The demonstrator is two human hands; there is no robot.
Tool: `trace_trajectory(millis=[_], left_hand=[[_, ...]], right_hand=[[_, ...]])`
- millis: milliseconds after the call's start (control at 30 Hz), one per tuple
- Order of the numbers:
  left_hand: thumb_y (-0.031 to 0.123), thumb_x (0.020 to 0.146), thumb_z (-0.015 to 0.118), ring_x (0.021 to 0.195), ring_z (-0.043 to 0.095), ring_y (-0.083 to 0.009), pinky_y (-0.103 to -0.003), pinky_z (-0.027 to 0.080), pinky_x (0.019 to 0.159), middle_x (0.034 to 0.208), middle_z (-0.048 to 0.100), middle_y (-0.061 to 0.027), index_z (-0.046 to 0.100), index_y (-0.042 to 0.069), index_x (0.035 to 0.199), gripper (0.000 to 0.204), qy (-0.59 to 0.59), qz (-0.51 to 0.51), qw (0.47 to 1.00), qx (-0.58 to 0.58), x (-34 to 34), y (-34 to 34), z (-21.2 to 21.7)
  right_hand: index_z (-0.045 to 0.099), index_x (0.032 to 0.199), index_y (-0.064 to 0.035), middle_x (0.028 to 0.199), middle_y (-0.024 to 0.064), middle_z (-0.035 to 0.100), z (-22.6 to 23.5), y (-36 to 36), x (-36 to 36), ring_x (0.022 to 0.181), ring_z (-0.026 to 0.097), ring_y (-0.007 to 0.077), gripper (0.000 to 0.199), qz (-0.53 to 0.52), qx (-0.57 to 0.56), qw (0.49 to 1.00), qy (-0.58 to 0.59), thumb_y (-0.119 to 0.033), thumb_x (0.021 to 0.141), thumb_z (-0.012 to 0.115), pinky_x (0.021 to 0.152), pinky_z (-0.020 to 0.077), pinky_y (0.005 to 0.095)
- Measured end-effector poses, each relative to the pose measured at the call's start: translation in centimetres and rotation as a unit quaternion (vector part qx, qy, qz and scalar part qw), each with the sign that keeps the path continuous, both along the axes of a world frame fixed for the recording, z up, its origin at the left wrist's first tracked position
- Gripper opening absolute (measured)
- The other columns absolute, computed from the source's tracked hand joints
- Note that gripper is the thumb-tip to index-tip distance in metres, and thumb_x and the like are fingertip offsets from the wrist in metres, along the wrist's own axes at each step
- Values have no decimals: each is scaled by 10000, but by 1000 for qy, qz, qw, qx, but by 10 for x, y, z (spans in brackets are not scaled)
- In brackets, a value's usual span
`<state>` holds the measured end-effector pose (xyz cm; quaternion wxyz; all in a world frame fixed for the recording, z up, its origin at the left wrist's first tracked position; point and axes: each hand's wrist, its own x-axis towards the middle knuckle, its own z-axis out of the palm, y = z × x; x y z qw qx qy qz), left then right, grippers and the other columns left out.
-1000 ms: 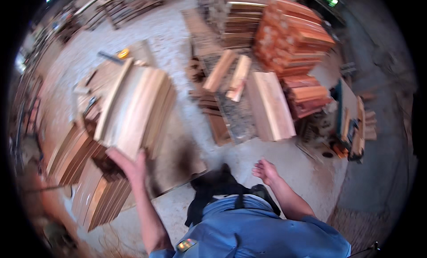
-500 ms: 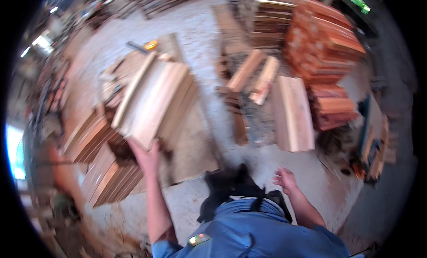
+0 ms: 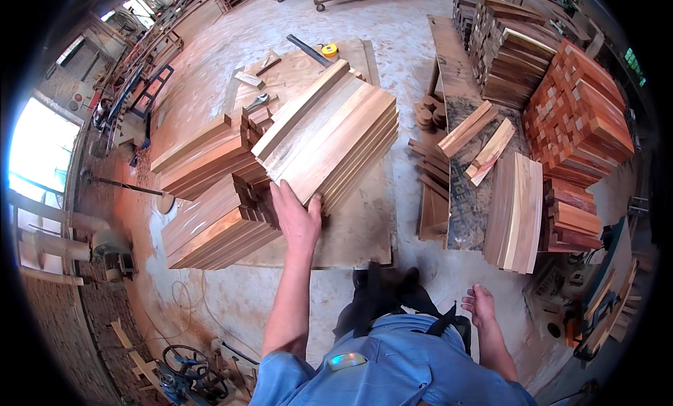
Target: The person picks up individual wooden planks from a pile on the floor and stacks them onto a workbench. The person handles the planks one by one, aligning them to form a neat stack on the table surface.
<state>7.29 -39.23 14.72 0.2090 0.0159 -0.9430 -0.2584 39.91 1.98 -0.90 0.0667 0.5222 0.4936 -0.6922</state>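
Note:
My left hand (image 3: 297, 217) rests against the near end of a stack of light wooden boards (image 3: 336, 133), fingers and thumb spread apart at its corner. A narrower strip of wood (image 3: 301, 112) lies along the left edge of the stack's top. Just left of that hand are two more stacks, one of reddish-brown boards (image 3: 207, 154) and a nearer one of brown boards (image 3: 217, 224). My right hand (image 3: 480, 304) hangs beside my body with loosely bent fingers, holding nothing and touching no wood.
A plywood sheet (image 3: 350, 248) lies beneath the stacks, with a yellow tape measure (image 3: 329, 50) at its far end. To the right, a low bench (image 3: 463, 217) bears loose wood pieces and a pale board stack (image 3: 514, 213). Tall reddish block piles (image 3: 575, 112) stand behind it.
My view has swung left and steadied, so the stacks now appear farther right. My left hand remains at the near end of the light boards. My right hand is still without anything in it.

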Motion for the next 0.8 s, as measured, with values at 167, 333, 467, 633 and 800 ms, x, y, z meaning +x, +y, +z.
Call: trace_trajectory(millis=[167, 333, 467, 633, 800], left_hand=[[259, 763, 786, 1380, 316, -541, -530, 300, 1151, 1478, 301, -414, 441, -119, 1358, 785, -8, -27, 997, -65, -8, -6, 23], [332, 724, 815, 1397, 275, -559, -543, 287, 1163, 1490, 273, -419, 424, -93, 1390, 882, -60, -57, 995, -50, -19, -18, 28], [406, 696, 819, 1412, 255, -556, -548, 280, 1170, 1514, 262, -400, 419, -76, 1415, 954, -98, -62, 984, -135, -25, -27, 38], [417, 670, 814, 1396, 266, -557, -552, 286, 1161, 1504, 282, -390, 440, -58, 1401, 948, -102, -100, 980, -138, -33, -35, 39], [385, 647, 815, 1356, 317, -510, -539, 318, 1135, 1444, 353, -351, 452, -23, 1401, 931, -95, -96, 986, -99, -32, -30, 47]], right_hand=[[522, 1171, -47, 1038, 90, 575, 9, -8, -11, 771, 633, 192, 346, 32, 0, 999, -4, -360, 1025, 551, 596, 565, 332], [521, 1161, -50, 1020, 84, 569, 11, -13, -11, 775, 632, 199, 343, 29, 6, 999, -17, -365, 1026, 544, 611, 552, 345], [518, 1162, -41, 1021, 86, 567, 8, -15, -4, 771, 632, 200, 354, 22, 2, 999, -26, -365, 1023, 548, 606, 553, 345], [514, 1173, -29, 1022, 95, 575, 2, -17, 3, 773, 639, 206, 364, 21, -6, 999, -31, -357, 1021, 551, 600, 558, 348], [516, 1156, -45, 1010, 96, 575, -4, -20, 7, 752, 640, 215, 339, 16, 0, 999, -38, -355, 1022, 545, 585, 571, 351]])
